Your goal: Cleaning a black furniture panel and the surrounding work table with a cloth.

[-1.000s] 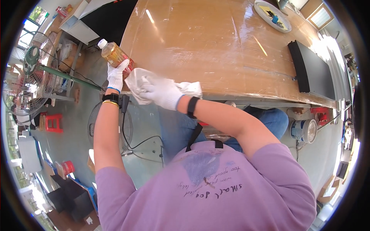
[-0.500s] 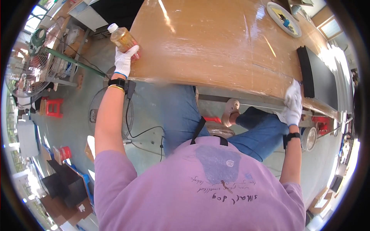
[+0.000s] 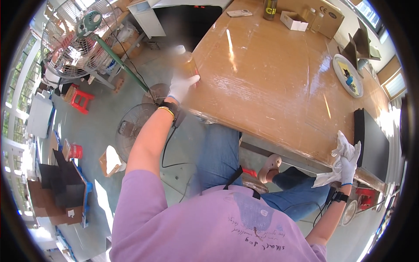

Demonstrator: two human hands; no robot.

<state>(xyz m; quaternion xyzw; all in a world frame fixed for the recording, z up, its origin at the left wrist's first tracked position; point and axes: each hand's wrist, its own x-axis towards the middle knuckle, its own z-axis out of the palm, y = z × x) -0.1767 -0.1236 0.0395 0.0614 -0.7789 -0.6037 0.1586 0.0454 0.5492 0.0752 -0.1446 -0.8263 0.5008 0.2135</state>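
My left hand [image 3: 179, 89], in a white glove, is closed around a clear plastic bottle [image 3: 189, 65] with a white cap and amber-coloured contents. Blur covers part of the bottle and hand; they are beside the table's left edge, near its front corner. At the right front edge of the table, my right hand [image 3: 348, 168], also white-gloved, holds a crumpled white cloth [image 3: 341, 150]. One end of this cloth hangs over my thigh.
The wooden table [image 3: 266, 83] carries a round tray [image 3: 338, 72], a black box-like slab [image 3: 371, 142], a small open box [image 3: 293, 21] and a dark cup [image 3: 270, 9]. Standing fans [image 3: 89, 24] and a red stool [image 3: 81, 101] are on the left.
The view has shifted, so the table's far end now shows. My right hand's fingers have spread more around the cloth, which shows more fully. The bottle stays in my left hand.
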